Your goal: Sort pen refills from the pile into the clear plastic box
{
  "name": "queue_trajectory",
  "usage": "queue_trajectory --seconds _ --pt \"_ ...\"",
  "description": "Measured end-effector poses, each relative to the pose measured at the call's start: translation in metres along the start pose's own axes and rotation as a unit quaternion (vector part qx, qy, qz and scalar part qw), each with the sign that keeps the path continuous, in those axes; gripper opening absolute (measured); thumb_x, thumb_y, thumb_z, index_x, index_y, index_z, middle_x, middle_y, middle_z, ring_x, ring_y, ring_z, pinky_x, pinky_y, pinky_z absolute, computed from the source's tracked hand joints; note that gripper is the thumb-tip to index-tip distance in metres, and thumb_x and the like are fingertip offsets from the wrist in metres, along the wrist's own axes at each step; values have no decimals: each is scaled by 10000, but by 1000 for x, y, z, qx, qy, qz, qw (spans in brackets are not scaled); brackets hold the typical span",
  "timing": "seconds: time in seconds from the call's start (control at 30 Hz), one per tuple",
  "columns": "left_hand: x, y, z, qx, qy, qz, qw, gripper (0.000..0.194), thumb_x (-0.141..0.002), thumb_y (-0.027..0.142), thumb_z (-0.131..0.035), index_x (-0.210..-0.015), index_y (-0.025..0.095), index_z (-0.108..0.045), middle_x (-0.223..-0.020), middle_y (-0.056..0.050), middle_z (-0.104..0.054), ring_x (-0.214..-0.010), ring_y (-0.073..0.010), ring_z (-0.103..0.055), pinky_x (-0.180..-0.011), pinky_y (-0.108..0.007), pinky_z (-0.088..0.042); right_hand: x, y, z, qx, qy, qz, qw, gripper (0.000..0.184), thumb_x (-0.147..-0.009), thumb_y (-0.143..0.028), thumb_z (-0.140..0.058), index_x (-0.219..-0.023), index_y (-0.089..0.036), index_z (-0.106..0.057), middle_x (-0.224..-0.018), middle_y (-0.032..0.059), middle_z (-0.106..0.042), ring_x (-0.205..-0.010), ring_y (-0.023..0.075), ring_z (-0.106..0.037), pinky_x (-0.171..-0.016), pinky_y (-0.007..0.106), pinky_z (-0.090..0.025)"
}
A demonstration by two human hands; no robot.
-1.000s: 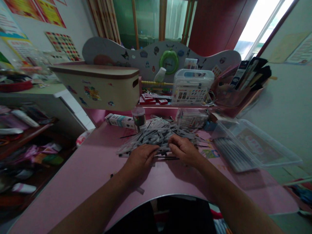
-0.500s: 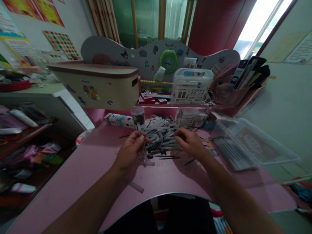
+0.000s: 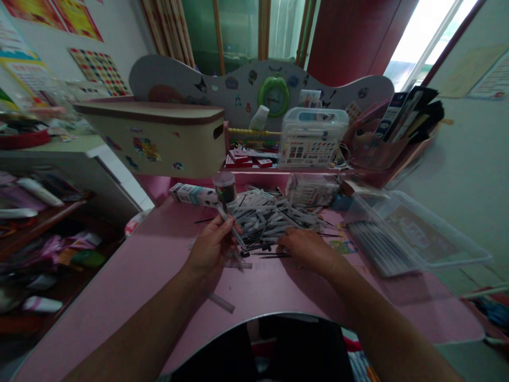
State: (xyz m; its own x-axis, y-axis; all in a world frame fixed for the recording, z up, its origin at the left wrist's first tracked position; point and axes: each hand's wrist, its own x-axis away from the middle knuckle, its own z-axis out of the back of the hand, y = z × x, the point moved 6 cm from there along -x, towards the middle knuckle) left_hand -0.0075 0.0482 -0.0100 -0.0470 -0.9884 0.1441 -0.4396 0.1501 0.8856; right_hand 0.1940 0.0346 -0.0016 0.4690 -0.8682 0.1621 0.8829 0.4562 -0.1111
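A heap of grey and white pens (image 3: 274,217) lies in the middle of the pink desk (image 3: 135,281). My left hand (image 3: 210,246) is closed on one pen barrel (image 3: 233,229), which points up and away from me at the heap's left edge. Resting palm down at the near edge of the heap, my right hand (image 3: 304,246) has its fingers curled over loose thin black refills (image 3: 270,256). Whether those fingers grip one I cannot make out. A clear pen tube (image 3: 221,303) lies alone near my left forearm.
An open clear plastic box (image 3: 401,239) with rows of pens sits at the right. Behind the heap stand a small round container (image 3: 225,188), a long carton (image 3: 193,194) and a clear packet (image 3: 312,190). A wooden box (image 3: 159,135) and a clear carry case (image 3: 312,138) sit on the shelf.
My left hand lifted a pen barrel out of the heap and holds it tilted. My right hand rose, then came back down onto the refills at the heap's near edge.
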Motion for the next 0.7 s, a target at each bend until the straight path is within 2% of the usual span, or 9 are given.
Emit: queue_trajectory --seconds 0.2,0.27,0.33,0.4,0.47,0.53,0.6,0.7 --pt "1 -5 2 23 -4 19 1000 186 -812 256 -745 -876 158 -600 -737 -4 -686 -523 -80 -579 -462 -162 -488 0 -1 3 -23 31 14 999 167 -896 -148 -563 -914 -190 -724 -936 81 -656 -760 174 -590 -642 267 -376" --pt "1 -7 2 34 -2 30 999 157 -820 218 -738 -888 156 -611 -762 -10 -699 -556 -89 -621 -463 -154 -492 1 -3 14 -81 75 41 993 115 -857 -117 -589 -854 -176 -688 -925 64 -630 -771 152 -565 -669 253 -384" --pt "1 -9 3 50 3 44 998 148 -821 169 -730 -909 160 -611 -785 -20 -717 -590 -103 -663 -469 -151 -506 4 -3 27 -185 140 67 970 82 -801 -85 -612 -804 -165 -630 -876 38 -595 -758 133 -538 -679 243 -397" --pt "1 -11 4 69 7 57 996 143 -830 128 -708 -923 163 -604 -802 -36 -735 -613 -121 -694 -480 -159 -529 6 0 37 -344 191 71 917 77 -786 -118 -618 -807 -178 -574 -786 -3 -554 -692 113 -524 -638 232 -413" --pt "1 -13 6 84 8 68 994 130 -848 103 -679 -933 160 -600 -821 -57 -749 -638 -135 -717 -499 -170 -554 5 4 38 -516 204 55 830 112 -799 -207 -634 -853 -203 -536 -723 -37 -534 -622 104 -540 -590 229 -442" --pt "0 -14 6 94 4 75 993 118 -864 89 -659 -942 156 -600 -835 -72 -756 -665 -146 -733 -518 -177 -573 3 4 32 -630 199 34 750 192 -788 -281 -671 -907 -215 -536 -709 -49 -559 -600 106 -581 -582 239 -486" --pt "1 -14 6 102 -1 76 992 118 -870 82 -652 -947 157 -602 -850 -79 -760 -690 -153 -745 -538 -183 -587 0 0 26 -670 196 20 716 233 -775 -317 -702 -932 -205 -571 -711 -40 -602 -615 112 -619 -605 252 -524" --pt "3 -12 4 110 1 72 991 117 -874 80 -650 -945 161 -606 -868 -77 -763 -704 -159 -752 -548 -190 -596 -3 -5 18 -688 207 1 696 239 -781 -360 -719 -891 -185 -600 -692 -26 -631 -624 120 -648 -613 258 -550"
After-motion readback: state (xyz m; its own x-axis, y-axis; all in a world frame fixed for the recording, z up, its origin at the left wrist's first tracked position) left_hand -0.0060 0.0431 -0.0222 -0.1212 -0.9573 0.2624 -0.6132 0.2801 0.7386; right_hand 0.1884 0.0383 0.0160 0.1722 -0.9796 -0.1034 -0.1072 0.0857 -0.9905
